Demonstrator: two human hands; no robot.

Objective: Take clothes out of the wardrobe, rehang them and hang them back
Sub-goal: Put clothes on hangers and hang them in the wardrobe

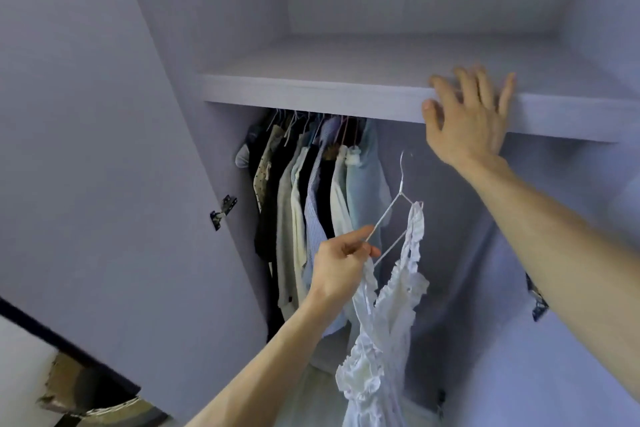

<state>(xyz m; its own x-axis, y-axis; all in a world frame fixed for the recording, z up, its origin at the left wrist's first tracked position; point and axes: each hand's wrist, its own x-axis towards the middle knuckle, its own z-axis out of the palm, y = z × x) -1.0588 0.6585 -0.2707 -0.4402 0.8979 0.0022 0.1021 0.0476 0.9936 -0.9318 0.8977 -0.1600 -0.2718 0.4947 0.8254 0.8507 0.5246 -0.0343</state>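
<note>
Wardrobe shelf (311, 90) under flat, spread right hand (467, 114); left hand (341, 269) pinches wire hanger (388, 218) bearing white ruffled garment (384, 322).

From my seat the feed looks dim and cool, everything washed in a bluish-violet cast. Soft, even light reaches the shelf (311, 90) front at 12 o'clock; beneath it the hanging clothes (311, 191) sit in deep shadow. No glare anywhere. Wide-angle distortion bends the wardrobe door (104, 149) at 9 o'clock. Detail is soft and smeary, worst toward 6 o'clock.
</note>
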